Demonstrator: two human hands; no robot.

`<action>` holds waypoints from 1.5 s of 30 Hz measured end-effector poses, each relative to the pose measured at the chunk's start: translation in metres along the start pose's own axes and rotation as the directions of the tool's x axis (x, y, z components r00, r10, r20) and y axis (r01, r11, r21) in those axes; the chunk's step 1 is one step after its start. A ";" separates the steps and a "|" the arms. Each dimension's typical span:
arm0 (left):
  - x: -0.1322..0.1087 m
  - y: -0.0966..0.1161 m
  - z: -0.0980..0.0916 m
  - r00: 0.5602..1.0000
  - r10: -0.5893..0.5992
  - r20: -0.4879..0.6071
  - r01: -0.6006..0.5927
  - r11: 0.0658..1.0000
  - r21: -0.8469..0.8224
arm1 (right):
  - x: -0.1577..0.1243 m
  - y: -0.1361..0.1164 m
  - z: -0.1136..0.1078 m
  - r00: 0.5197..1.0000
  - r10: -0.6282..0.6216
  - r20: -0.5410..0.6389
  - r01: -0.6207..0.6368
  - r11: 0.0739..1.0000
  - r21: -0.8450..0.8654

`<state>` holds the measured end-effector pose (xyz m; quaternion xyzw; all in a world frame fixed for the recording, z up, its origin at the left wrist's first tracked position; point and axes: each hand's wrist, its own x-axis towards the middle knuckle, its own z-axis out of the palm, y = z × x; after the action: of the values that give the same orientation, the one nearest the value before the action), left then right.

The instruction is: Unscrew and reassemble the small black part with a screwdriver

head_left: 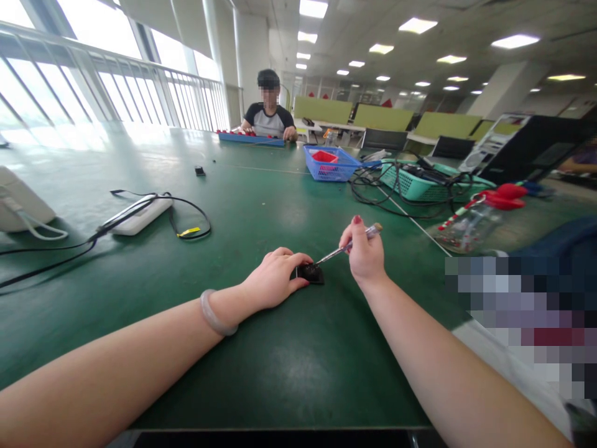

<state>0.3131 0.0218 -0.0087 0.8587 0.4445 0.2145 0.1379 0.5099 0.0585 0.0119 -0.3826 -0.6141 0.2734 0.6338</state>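
A black block (311, 272) lies pinched by the left hand (274, 278).

The green table (289, 367) carries a black piece (311, 274) toward its near side. To the left lie a white device (144, 218) with a black strap (96, 236) and a white case (23, 202). Farther back — a small black block (200, 171), and at the far end a blue tray (252, 139). On the right: a blue basket (326, 172), a green basket (405, 185) and a clear bottle (476, 227).
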 end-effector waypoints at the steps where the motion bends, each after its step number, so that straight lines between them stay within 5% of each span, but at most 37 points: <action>1: 0.000 0.000 0.000 1.000 0.001 0.002 -0.001 1.000 0.001 | 0.001 0.002 0.000 1.000 0.015 -0.016 -0.015 1.000 0.019; 11: -0.003 -0.002 -0.005 1.000 -0.001 0.023 0.001 1.000 -0.006 | 0.004 0.018 0.001 0.989 0.147 -0.025 -0.139 0.970 0.201; 45: -0.004 -0.002 -0.009 0.999 0.012 0.039 -0.011 1.000 -0.011 | 0.006 0.026 -0.001 0.965 0.233 0.123 -0.257 0.934 0.246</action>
<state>0.3053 0.0200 -0.0029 0.8645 0.4356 0.2008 0.1502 0.5150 0.0772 -0.0058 -0.3568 -0.5487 0.4457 0.6107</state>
